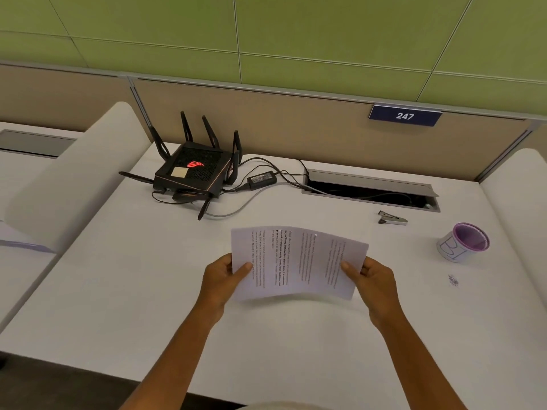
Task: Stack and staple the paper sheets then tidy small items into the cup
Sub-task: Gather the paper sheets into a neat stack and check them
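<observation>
Printed paper sheets [296,261] are held together above the middle of the white desk [118,276], fanned slightly at the top edge. My left hand [222,279] grips their left side with the thumb on top. My right hand [373,282] grips their right side the same way. A small silver stapler [392,218] lies on the desk behind and to the right of the sheets. Further right stands a white cup [461,242] with a purple rim and blue writing. A small dark item [453,280] lies on the desk in front of the cup; it is too small to identify.
A black router [192,170] with antennas sits at the back left, with its power brick [262,179] and cables running to an open cable tray [370,187]. A tan partition with a sign reading 247 [405,115] closes the back. White dividers flank both sides.
</observation>
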